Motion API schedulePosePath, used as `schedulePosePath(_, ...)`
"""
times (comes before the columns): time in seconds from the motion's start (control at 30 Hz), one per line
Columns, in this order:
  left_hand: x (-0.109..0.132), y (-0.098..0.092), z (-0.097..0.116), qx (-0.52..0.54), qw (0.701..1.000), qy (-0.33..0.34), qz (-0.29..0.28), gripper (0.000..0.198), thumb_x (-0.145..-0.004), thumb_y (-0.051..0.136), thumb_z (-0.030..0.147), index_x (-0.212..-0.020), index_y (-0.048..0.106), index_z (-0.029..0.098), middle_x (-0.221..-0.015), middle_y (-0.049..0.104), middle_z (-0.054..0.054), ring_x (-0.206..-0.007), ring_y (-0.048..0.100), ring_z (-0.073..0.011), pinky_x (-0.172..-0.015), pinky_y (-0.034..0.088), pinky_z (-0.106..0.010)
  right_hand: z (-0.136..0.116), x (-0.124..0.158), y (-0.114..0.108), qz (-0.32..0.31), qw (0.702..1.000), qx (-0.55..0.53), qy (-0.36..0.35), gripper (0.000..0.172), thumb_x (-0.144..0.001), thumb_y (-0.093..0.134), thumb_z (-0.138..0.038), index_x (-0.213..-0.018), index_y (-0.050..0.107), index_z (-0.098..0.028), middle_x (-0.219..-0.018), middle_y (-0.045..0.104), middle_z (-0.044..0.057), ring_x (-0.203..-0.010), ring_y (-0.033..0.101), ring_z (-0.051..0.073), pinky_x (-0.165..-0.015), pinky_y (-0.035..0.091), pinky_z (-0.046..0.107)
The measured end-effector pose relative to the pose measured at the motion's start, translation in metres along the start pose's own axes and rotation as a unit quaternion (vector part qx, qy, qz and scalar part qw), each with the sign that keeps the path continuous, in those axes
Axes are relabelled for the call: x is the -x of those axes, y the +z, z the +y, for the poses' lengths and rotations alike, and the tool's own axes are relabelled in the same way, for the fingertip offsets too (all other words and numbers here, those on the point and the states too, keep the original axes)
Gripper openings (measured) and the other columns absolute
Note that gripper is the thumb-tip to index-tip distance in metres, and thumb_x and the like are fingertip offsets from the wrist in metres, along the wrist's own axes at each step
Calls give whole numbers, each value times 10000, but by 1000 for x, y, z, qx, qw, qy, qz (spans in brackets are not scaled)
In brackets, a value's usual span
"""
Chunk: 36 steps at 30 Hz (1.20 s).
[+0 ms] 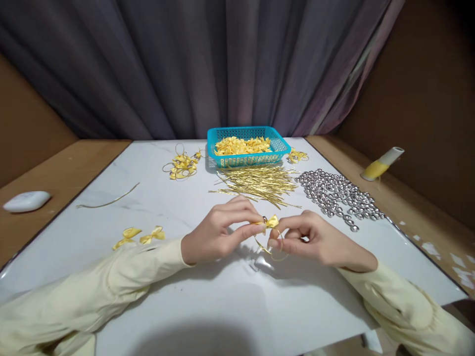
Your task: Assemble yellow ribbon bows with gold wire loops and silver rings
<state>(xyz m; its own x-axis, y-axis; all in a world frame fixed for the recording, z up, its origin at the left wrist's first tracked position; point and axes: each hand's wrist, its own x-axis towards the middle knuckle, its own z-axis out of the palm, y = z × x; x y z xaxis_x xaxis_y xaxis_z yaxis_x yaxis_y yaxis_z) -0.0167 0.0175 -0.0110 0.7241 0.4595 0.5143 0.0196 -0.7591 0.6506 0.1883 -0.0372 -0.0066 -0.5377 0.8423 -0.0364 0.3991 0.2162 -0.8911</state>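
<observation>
Above the middle of the white table, my left hand (pixel 226 228) pinches a yellow ribbon bow (pixel 272 221) with a small silver bead beside its fingertips. My right hand (pixel 309 237) is closed at the bow's right side, its thumb and finger on a thin gold wire (pixel 264 247) that curves in a loop below the bow. The exact grip of the right fingertips on the wire is small and partly hidden. Just beyond the hands lies a pile of gold wires (pixel 260 183). Silver beads (pixel 334 193) are spread to the right of it.
A blue basket (pixel 248 159) of yellow bows stands at the back of the table (pixel 208 311). Wired bows (pixel 183 165) lie left of it, more (pixel 297 155) right. Two loose bows (pixel 152 235) and a single wire (pixel 111 201) are at left. A white object (pixel 26 201) and a tube (pixel 382 164) flank the table.
</observation>
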Motion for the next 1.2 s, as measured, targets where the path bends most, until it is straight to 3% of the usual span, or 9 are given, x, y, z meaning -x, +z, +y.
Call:
schedulePosePath(0.17, -2, 1, 0, -22, 1000, 16, 2, 100, -817, 527, 130, -771, 616, 133, -693, 581, -58, -675, 460, -146, -656, 416, -313, 0, 1, 1, 12, 1000, -20, -7, 214, -852, 461, -308, -761, 553, -137, -450, 334, -76, -416, 205, 54, -397, 181, 196)
schedulePosePath(0.33, -1, 0, 1, -26, 1000, -3, -11, 110, -829, 513, 147, -786, 614, 138, -704, 579, -56, -685, 462, -147, -662, 415, -309, 3, 0, 5, 100, 990, 82, -53, 202, -863, 449, -288, -761, 543, -140, -499, 414, -48, -421, 265, 51, -403, 218, 185)
schedulePosePath(0.43, 0, 0, 0, -26, 999, -19, -27, 129, -839, 501, 165, -776, 612, 142, -703, 580, -54, -681, 464, -147, -670, 414, -312, 4, 0, 7, 125, 987, 88, -57, 218, -872, 442, -308, -784, 555, -144, -497, 395, -51, -412, 274, 52, -392, 210, 188)
schedulePosePath(0.73, 0, 1, 0, -28, 997, -21, -70, 148, -841, 494, 181, -780, 622, 139, -699, 589, -62, -680, 476, -151, -677, 417, -311, 5, -4, 8, 125, 990, 63, -17, 267, -877, 424, -358, -771, 563, -155, -465, 313, -70, -408, 260, 61, -390, 199, 196)
schedulePosePath(1.03, -1, 0, 4, 17, 997, -27, -73, 127, -824, 519, 158, -799, 643, 141, -706, 600, -62, -685, 489, -150, -678, 431, -309, 5, -2, 7, 103, 988, 111, -24, 231, -847, 444, -272, -709, 569, -136, -515, 469, -27, -444, 325, 63, -422, 256, 187)
schedulePosePath(1.2, 0, 0, 3, 32, 997, -34, -57, 127, -827, 523, 158, -791, 644, 143, -715, 593, -57, -694, 488, -145, -684, 430, -308, 6, -2, 11, 92, 986, 126, -58, 229, -825, 454, -229, -630, 531, -138, -452, 328, -65, -424, 252, 55, -409, 222, 186)
